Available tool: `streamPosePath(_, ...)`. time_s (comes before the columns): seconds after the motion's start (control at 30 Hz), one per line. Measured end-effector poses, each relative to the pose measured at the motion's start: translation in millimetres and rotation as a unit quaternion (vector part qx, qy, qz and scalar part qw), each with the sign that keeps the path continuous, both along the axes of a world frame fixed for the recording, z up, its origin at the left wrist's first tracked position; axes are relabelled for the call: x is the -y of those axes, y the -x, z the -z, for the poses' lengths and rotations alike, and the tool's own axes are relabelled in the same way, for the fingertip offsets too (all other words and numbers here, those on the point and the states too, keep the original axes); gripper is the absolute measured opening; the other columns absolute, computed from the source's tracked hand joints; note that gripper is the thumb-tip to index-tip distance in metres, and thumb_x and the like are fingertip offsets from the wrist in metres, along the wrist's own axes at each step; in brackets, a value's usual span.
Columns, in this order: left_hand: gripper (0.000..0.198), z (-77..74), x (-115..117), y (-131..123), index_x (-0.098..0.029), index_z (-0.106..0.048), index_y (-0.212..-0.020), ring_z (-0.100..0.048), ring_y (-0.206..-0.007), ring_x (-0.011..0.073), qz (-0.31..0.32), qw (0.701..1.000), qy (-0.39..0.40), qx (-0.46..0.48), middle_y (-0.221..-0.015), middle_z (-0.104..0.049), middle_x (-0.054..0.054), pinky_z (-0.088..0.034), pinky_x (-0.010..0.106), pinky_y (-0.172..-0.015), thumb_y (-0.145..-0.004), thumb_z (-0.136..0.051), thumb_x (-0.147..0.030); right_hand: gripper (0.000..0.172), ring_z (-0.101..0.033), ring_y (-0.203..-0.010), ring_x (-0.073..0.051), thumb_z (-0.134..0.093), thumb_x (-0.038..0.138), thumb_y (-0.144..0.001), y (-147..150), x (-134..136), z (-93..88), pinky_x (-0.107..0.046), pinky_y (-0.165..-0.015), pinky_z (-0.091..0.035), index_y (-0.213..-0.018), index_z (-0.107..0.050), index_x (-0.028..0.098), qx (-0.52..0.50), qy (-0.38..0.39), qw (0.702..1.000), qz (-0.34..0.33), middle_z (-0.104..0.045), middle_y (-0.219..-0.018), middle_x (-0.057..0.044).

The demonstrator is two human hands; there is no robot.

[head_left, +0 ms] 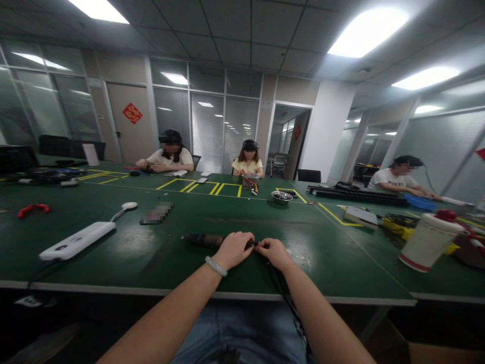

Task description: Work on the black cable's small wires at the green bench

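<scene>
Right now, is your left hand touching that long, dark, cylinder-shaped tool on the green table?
Touching. The head view shows the left hand curled over one end of the tool, while the other end sticks out uncovered.

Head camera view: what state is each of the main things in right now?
Dark tool, lying on its side, gripped
Left hand, closed around the tool's end
Right hand, fingertips drawn together by that end
Metal bowl, upright, things inside
White power strip, lying flat
Door at far left, closed
Door right of centre, open
Ceiling lights, lit
</scene>
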State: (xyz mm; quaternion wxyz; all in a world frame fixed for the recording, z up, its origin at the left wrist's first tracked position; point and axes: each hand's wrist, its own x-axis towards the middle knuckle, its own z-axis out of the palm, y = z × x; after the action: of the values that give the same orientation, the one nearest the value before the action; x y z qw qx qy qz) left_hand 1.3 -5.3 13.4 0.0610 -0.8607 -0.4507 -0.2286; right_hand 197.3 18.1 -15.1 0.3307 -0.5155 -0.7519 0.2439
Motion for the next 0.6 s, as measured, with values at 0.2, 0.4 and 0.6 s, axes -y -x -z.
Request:
streamPosePath(0.2, 0.013, 0.3, 0.3, 0.5, -0.022, -0.061, -0.097, -0.057, -0.09, 0.0188, 0.012, 1.0, -0.006, -0.006, -0.094, -0.064, 0.003, -0.041, 0.031, -0.08, -0.087, -0.055, -0.029, 0.02, -0.062, -0.07, -0.014, -0.066, 0.039, -0.076, 0.5, 1.8, -2.2, -0.023, -0.065, -0.043, -0.076, -0.071, 0.019, -0.005, 0.007, 1.0, -0.002, -0.07, -0.078, -0.001)
streamPosePath(0.4, 0.012, -1.7, 0.2, 1.0, -0.025, -0.062, -0.097, -0.057, -0.092, 0.018, 0.034, 0.999, -0.01, -0.009, -0.097, -0.064, 0.002, -0.041, 0.031, -0.082, -0.087, -0.055, -0.025, 0.023, -0.06, -0.066, -0.014, -0.065, 0.041, -0.077, 0.3, 0.3, -0.3, -0.023, -0.06, -0.04, -0.074, -0.07, 0.018, 0.0, 0.004, 1.0, 0.0, -0.069, -0.072, -0.001)
streamPosePath(0.6, 0.015, 0.0, 0.3, -0.1, -0.021, -0.059, -0.099, -0.057, -0.085, 0.0186, 0.0, 1.0, -0.009, 0.004, -0.092, -0.064, 0.004, -0.041, 0.03, -0.076, -0.086, -0.055, -0.03, 0.023, -0.061, -0.065, -0.014, -0.065, 0.04, -0.076, -0.3, 1.2, -0.3, -0.023, -0.059, -0.04, -0.074, -0.069, 0.018, -0.009, 0.018, 1.0, -0.002, -0.07, -0.076, -0.001)
